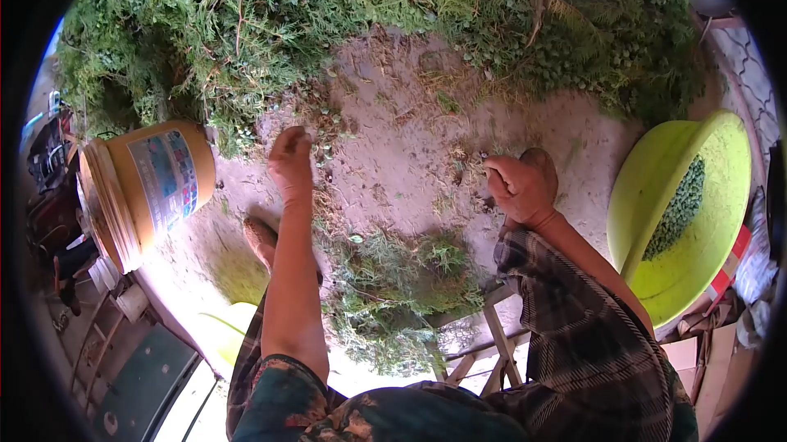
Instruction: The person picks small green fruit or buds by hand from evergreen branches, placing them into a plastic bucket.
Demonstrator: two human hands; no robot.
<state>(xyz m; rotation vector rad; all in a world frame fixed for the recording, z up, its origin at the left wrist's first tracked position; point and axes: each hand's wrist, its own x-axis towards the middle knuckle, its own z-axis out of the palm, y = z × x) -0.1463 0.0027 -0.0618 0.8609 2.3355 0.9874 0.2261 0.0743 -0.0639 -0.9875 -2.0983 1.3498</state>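
My left hand (pixel 292 161) reaches forward with its fingers bunched together at the edge of a big heap of green cypress-like branches (pixel 328 15), close to small green berries scattered on the dirt ground (pixel 393 147). What the fingers pinch is too small to tell. My right hand (pixel 518 188) is closed in a fist above the ground, apparently around small pickings that I cannot make out. A smaller pile of stripped twigs (pixel 402 286) lies between my arms.
A lime-green basin (pixel 713 196) holding green berries (pixel 676 208) stands at the right. An orange plastic bucket (pixel 143 188) sits at the left. A wooden stool frame (pixel 484 344) is under me. Clutter and boxes line both edges.
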